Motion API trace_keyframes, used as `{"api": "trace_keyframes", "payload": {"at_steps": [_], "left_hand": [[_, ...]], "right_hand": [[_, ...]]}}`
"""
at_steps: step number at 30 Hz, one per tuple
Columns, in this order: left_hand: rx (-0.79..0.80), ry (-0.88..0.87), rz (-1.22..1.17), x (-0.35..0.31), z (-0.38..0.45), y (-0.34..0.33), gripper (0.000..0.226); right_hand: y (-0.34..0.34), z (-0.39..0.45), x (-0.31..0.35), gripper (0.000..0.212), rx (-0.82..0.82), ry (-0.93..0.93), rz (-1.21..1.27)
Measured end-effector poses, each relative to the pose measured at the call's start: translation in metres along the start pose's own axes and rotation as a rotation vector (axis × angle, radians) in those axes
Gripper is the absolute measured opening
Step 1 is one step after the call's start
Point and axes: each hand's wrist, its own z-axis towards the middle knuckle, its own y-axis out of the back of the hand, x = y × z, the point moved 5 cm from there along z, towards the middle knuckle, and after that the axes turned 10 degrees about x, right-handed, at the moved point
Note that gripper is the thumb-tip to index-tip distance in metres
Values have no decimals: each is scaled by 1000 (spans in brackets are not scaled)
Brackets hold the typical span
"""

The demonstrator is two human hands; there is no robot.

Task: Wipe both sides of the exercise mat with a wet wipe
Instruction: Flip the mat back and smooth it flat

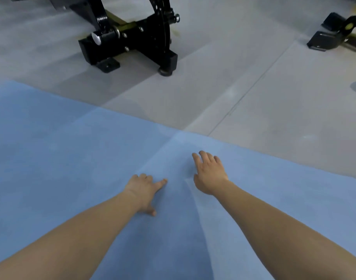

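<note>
A light blue exercise mat lies flat on the grey floor and fills the lower part of the view. Its far edge runs diagonally from upper left to right. My left hand rests palm down on the mat, index finger and thumb spread. My right hand lies a little farther forward, fingers straight and spread, touching the mat. Between the hands a low crease in the mat runs toward me. No wet wipe shows in either hand.
A black metal base of a gym machine stands on the floor beyond the mat's far edge. Another black machine foot sits at the upper right. Grey floor tiles stretch between them.
</note>
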Motion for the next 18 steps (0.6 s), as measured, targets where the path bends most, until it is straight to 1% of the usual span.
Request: {"api": "trace_keyframes", "payload": {"at_steps": [4, 7, 10, 12, 13, 15, 18], "left_hand": [[-25, 15, 13, -5, -3, 2, 110], [-50, 7, -4, -12, -12, -9, 94], [-64, -17, -50, -11, -25, -30, 77], [-56, -55, -70, -7, -34, -41, 75], [-45, -79, -74, -4, -39, -44, 78], [-5, -129, -63, -1, -51, -52, 90], [78, -181, -32, -1, -68, -68, 121]], "right_hand": [[-26, -15, 26, 69, 60, 42, 51], [-48, -28, 45, 65, 119, 22, 160], [-64, -38, 61, 64, 124, -24, 214], [-73, -48, 70, 66, 143, -32, 234], [-76, -54, 75, 66, 153, -28, 237], [-82, -68, 84, 67, 174, -31, 233], [-91, -91, 102, 70, 202, -49, 248]]}}
